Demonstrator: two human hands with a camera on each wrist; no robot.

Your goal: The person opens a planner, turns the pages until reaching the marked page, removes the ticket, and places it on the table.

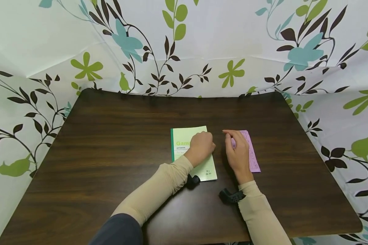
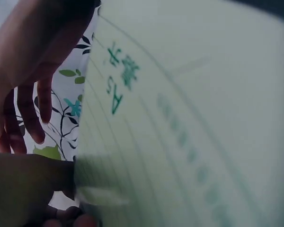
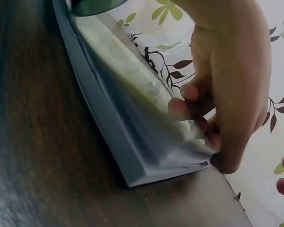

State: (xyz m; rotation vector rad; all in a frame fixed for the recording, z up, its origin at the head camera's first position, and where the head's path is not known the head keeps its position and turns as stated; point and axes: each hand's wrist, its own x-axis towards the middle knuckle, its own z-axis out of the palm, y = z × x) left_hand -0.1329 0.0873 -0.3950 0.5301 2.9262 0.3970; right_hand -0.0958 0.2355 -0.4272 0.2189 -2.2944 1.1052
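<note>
A pale green notebook [image 1: 207, 170] with a dark green spine lies on the table. My left hand [image 1: 200, 147] is over its right side and pinches the edge of the cover. In the right wrist view, the left hand [image 3: 234, 90] bends up the notebook's cover [image 3: 137, 78] and some pages, leaving a gap above the lower pages. The cover [image 2: 189, 94] fills most of the left wrist view. Just right of the notebook, my right hand [image 1: 238, 153] hovers with loosely bent fingers, holding nothing visible. It partly hides a pink printed sheet [image 1: 254, 160].
The dark wooden table [image 1: 110, 136] extends around the items. A white curtain [image 1: 202, 47] with leaf and bird prints hangs behind it and at both sides. Black wrist cameras, such as the right one [image 1: 231, 196], sit low near the tabletop.
</note>
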